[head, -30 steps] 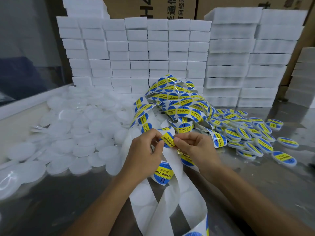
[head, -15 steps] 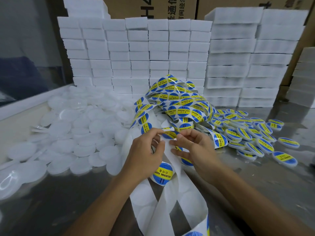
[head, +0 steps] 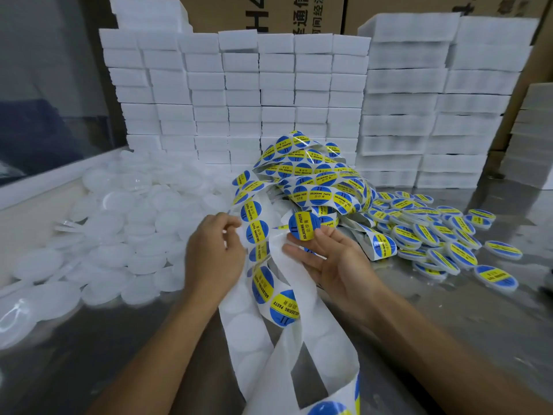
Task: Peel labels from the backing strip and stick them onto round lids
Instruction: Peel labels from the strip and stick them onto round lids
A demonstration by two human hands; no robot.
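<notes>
A white backing strip [head: 248, 333] carrying round blue-and-yellow "soldering paste" labels runs from a tangled heap [head: 317, 178] down between my hands. My left hand [head: 214, 256] pinches the strip's edge near the top, fingers curled. My right hand [head: 332, 259] is turned palm up and holds one peeled label [head: 303, 226] between thumb and fingertips, clear of the strip. Plain white round lids [head: 119, 235] lie heaped to the left. Labelled lids [head: 434, 235] are spread out on the right.
Stacks of white foam blocks [head: 269, 85] wall off the back, with cardboard boxes [head: 239, 10] behind them. The shiny metal table [head: 449, 310] shows at the front right. A pale ledge [head: 45, 181] borders the left side.
My hands were together at the strip, working a label loose. Now the right hand has drawn away to the right with the label free, and the left hand has shifted left with the strip.
</notes>
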